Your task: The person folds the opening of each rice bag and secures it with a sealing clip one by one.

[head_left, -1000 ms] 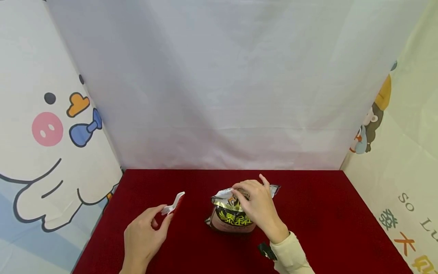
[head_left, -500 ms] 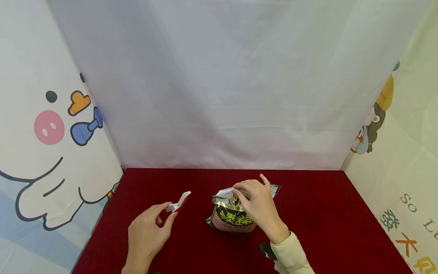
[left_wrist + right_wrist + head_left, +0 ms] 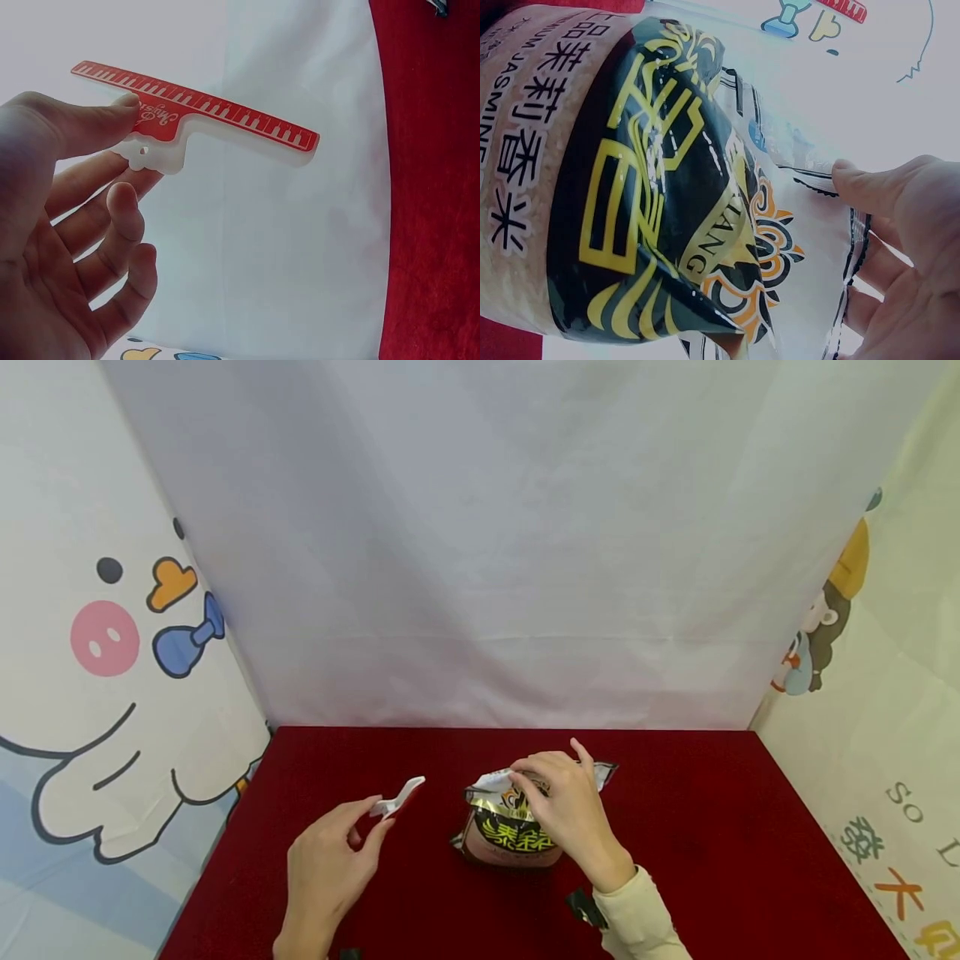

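Between thumb and fingers, my left hand pinches the handle of a wide page clip, raised to the left of the bag. Its red face carries a piano-key pattern and the word Music; the back is white. A clear bag of jasmine rice with a black and yellow label stands in the middle of the table. My right hand grips the bag's flattened top edge with thumb and fingers. In the right wrist view the white upper part of the rice bag looks creased toward that hand.
A dark red cloth covers the table. A pale curtain hangs behind it, with printed cartoon panels at left and right. A small black object sits beside the right sleeve.
My left hand has moved right and slightly up, bringing the clip nearer the rice bag, and the clip has turned a little. The right hand keeps its grip on the bag.
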Demonstrator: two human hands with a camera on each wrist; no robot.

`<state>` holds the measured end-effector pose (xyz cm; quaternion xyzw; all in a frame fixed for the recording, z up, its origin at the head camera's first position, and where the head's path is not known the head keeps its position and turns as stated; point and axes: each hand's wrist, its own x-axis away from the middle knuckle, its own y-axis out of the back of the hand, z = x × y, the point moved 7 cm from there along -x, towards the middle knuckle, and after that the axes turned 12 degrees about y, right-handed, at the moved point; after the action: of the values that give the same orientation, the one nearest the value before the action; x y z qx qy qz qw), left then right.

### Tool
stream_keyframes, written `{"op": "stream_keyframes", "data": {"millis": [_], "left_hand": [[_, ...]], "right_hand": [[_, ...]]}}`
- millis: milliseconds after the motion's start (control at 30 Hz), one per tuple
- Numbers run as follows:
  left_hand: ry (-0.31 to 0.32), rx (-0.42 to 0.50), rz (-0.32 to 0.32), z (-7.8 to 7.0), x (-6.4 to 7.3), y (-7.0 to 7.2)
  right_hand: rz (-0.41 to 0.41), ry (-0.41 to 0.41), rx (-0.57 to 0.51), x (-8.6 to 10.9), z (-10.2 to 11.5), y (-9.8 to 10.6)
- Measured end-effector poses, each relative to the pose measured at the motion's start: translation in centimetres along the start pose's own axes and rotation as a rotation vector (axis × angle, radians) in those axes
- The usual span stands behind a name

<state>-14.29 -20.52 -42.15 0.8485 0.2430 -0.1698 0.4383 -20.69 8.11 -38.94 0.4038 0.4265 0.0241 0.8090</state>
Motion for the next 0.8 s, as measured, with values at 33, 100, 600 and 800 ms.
{"op": "stream_keyframes", "data": {"millis": [33,100,600,800], "left_hand": [[-0.006,0.001,-0.002,-0.1,0.0,-0.1],[-0.015,0.003,-0.005,-0.2,0.0,-0.2],[-0.008,-0.009,0.014,-0.7,-0.2,-0.8],[-0.055,-0.005,0.001,-1.0,-0.3,-1.5]], "right_hand": [[-0.001,0.001,0.001,0.0,0.0,0.0],[-0.003,0.003,-0.001,0.0,-0.1,-0.1],[-0.004,0.011,-0.01,0.1,-0.2,-0.2],[-0.003,0.017,-0.009,0.1,-0.2,-0.2]]}}
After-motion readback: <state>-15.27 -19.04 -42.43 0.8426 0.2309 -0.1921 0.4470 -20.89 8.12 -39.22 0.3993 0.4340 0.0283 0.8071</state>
